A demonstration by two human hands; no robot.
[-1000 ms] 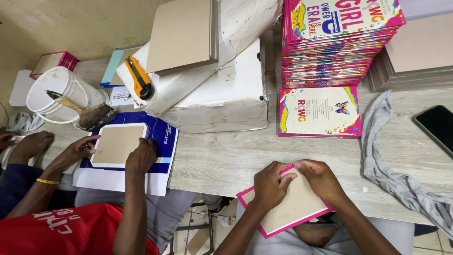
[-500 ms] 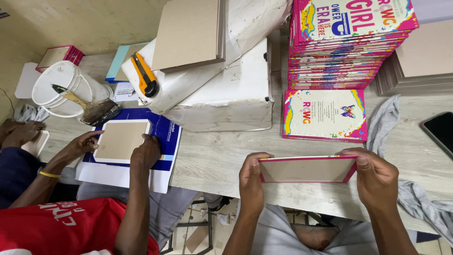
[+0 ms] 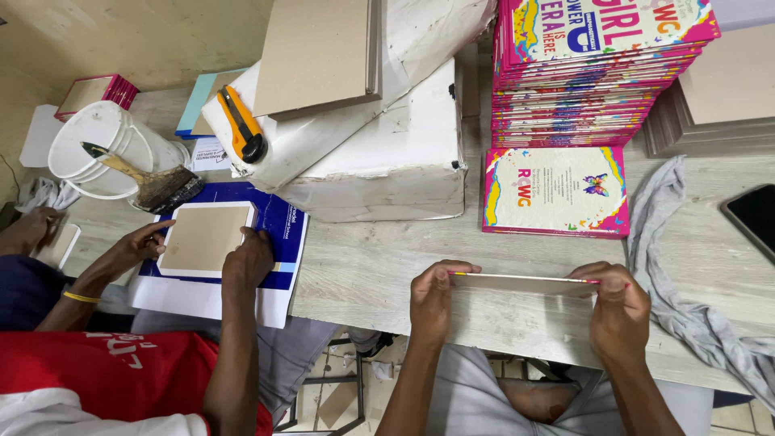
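Head view, looking down on a pale wood-grain table. Left hand and right hand each grip one end of a thin hardcover book cover, held edge-on, approx level, just above the table's near edge; pink trim shows at the right end. Both hands are closed round it, thumbs on the near side, fingers curled over the top edge. Just beyond, a colourful book w/ a butterfly lies flat; behind it a tall stack of same-style books. Right of the hands: grey cloth draped on the table, dark phone at the frame's edge, grey boards stacked far right. Centre: white wrapped bundle w/ a cardboard sheet on top, orange utility knife lying on it. Left: a co-worker in a red shirt presses both hands on a board atop a blue cover sheet; white bucket w/ a glue brush just beyond.
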